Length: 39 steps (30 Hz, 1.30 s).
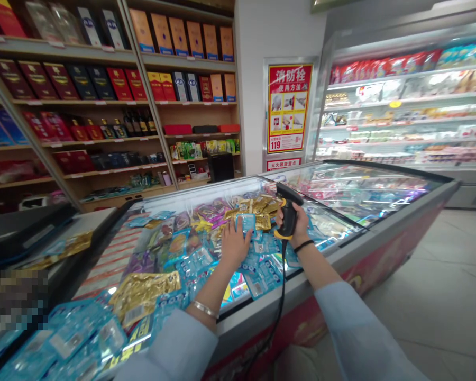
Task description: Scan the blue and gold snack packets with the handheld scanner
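Note:
My right hand (300,224) is wrapped round the grip of a black and yellow barcode scanner (289,218). Its head points left, over the packets, and a black cable hangs down from the handle. My left hand (235,245) lies on the packets with its fingers stretched out. A small blue packet (246,224) touches its index finger; I cannot tell whether the hand grips it. Behind the hands lie several gold packets (262,206). More blue packets (264,275) are spread below and between the hands, on the glass top of a chest freezer (412,209).
Blue and gold packets, including a large gold packet (145,296), are piled at the near left. A dark counter device (24,233) stands on the left. Behind are shelves of boxed goods (170,34). A lit open fridge (404,111) stands at the back right.

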{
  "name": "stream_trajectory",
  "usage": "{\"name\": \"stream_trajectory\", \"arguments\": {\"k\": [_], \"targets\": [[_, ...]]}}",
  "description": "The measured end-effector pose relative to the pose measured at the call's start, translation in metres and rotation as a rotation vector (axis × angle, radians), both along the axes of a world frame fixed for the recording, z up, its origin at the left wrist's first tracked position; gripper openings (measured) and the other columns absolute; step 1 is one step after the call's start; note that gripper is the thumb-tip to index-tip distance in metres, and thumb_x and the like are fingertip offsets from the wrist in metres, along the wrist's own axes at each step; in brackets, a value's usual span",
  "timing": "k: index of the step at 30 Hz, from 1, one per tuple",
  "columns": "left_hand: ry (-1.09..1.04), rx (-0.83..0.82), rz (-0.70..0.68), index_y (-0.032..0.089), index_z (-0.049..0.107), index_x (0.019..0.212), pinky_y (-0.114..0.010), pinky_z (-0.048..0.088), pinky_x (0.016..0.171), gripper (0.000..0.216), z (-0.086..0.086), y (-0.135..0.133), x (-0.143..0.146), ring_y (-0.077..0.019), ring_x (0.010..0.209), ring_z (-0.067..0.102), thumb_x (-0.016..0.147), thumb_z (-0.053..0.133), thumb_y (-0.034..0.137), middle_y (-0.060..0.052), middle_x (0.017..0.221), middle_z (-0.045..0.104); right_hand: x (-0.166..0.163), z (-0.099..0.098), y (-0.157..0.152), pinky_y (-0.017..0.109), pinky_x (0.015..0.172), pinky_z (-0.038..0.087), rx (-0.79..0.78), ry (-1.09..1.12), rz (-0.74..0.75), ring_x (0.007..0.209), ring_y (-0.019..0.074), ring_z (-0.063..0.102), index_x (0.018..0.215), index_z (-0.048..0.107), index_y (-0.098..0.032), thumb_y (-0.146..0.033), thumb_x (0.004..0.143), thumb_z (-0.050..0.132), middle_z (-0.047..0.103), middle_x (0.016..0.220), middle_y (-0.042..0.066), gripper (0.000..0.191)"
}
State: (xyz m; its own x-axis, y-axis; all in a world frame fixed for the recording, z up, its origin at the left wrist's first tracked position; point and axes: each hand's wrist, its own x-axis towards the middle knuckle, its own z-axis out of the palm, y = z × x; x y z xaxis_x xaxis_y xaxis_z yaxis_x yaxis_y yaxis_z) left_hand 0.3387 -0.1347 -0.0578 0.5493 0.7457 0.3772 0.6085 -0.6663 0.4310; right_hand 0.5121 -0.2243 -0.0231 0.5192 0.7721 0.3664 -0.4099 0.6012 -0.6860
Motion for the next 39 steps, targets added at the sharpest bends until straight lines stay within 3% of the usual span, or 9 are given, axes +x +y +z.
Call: {"name": "stream_trajectory", "arguments": {"k": [8, 12, 18, 22, 25, 29, 31, 35, 39], "targets": [[-0.049, -0.061, 0.038, 0.004, 0.040, 0.145, -0.051, 0.022, 0.117, 0.067, 0.027, -0.004, -0.005, -0.0367, 0.146, 0.027, 0.096, 0.038, 0.050, -0.027, 0.154, 0.033, -0.003, 0.001, -0.011, 0.022, 0.038, 0.042, -0.012, -0.017, -0.075, 0.041, 0.0116, 0.050, 0.082, 0.059, -0.022, -0.049, 0.074, 0.061, 0.053, 0.054, -0.003, 0.029], [-0.182, -0.127, -0.021, 0.007, 0.048, 0.139, -0.043, 0.028, 0.115, 0.060, 0.048, 0.001, -0.027, -0.0306, 0.140, 0.040, 0.097, 0.035, 0.048, -0.024, 0.148, 0.046, -0.011, 0.013, -0.016, 0.024, 0.037, 0.042, -0.060, -0.093, -0.061, 0.042, 0.0134, 0.050, 0.083, 0.060, -0.022, -0.049, 0.074, 0.060, 0.053, 0.055, -0.002, 0.029], [-0.284, -0.276, -0.011, 0.015, 0.063, 0.121, -0.036, 0.038, 0.107, 0.048, 0.077, 0.016, -0.101, -0.0262, 0.124, 0.056, 0.096, 0.040, 0.048, -0.014, 0.130, 0.064, -0.048, 0.045, 0.009, 0.027, 0.037, 0.042, -0.059, -0.158, 0.049, 0.042, 0.0145, 0.049, 0.082, 0.062, -0.022, -0.050, 0.074, 0.058, 0.053, 0.056, -0.001, 0.029], [-0.317, -0.223, 0.084, 0.016, 0.067, 0.110, -0.035, 0.042, 0.101, 0.039, 0.098, 0.046, -0.171, -0.0256, 0.113, 0.060, 0.091, 0.050, 0.045, -0.011, 0.118, 0.069, -0.095, 0.061, 0.042, 0.025, 0.038, 0.042, -0.029, -0.178, 0.157, 0.043, 0.0133, 0.049, 0.084, 0.062, -0.021, -0.050, 0.076, 0.057, 0.052, 0.055, -0.002, 0.030], [-0.217, -0.224, 0.079, 0.018, 0.070, 0.096, -0.030, 0.046, 0.091, 0.027, 0.109, 0.075, -0.224, -0.0240, 0.101, 0.063, 0.078, 0.067, 0.037, -0.008, 0.105, 0.072, -0.136, 0.064, 0.068, 0.024, 0.039, 0.042, -0.031, -0.164, 0.252, 0.043, 0.0129, 0.049, 0.085, 0.061, -0.021, -0.049, 0.076, 0.058, 0.052, 0.055, -0.003, 0.029], [0.049, -0.424, 0.045, 0.022, 0.069, 0.067, -0.023, 0.046, 0.072, 0.014, 0.104, 0.106, -0.273, -0.0201, 0.078, 0.061, 0.056, 0.078, 0.022, 0.000, 0.073, 0.069, -0.189, 0.052, 0.103, 0.024, 0.039, 0.041, -0.068, -0.134, 0.385, 0.042, 0.0129, 0.049, 0.083, 0.060, -0.021, -0.048, 0.076, 0.057, 0.054, 0.054, -0.003, 0.028], [0.085, -0.501, 0.046, 0.022, 0.067, 0.060, -0.022, 0.043, 0.067, 0.012, 0.095, 0.115, -0.284, -0.0183, 0.071, 0.058, 0.055, 0.077, 0.019, 0.001, 0.063, 0.066, -0.210, 0.039, 0.119, 0.024, 0.038, 0.041, -0.116, -0.122, 0.460, 0.041, 0.0129, 0.049, 0.082, 0.060, -0.021, -0.048, 0.077, 0.057, 0.056, 0.054, -0.002, 0.028], [0.113, -0.531, 0.024, 0.020, 0.067, 0.056, -0.023, 0.039, 0.062, 0.014, 0.077, 0.122, -0.289, -0.0155, 0.061, 0.054, 0.064, 0.075, 0.027, 0.002, 0.054, 0.061, -0.236, 0.011, 0.141, 0.024, 0.036, 0.041, -0.220, -0.093, 0.589, 0.039, 0.0129, 0.050, 0.081, 0.059, -0.020, -0.048, 0.076, 0.060, 0.057, 0.053, -0.002, 0.029], [0.231, -0.537, -0.079, 0.019, 0.070, 0.059, -0.023, 0.038, 0.059, 0.015, 0.070, 0.118, -0.285, -0.0156, 0.061, 0.056, 0.056, 0.082, 0.029, 0.002, 0.058, 0.064, -0.243, -0.004, 0.144, 0.025, 0.035, 0.041, -0.277, -0.102, 0.632, 0.037, 0.0135, 0.050, 0.078, 0.059, -0.021, -0.049, 0.076, 0.060, 0.057, 0.051, -0.002, 0.029]]}}
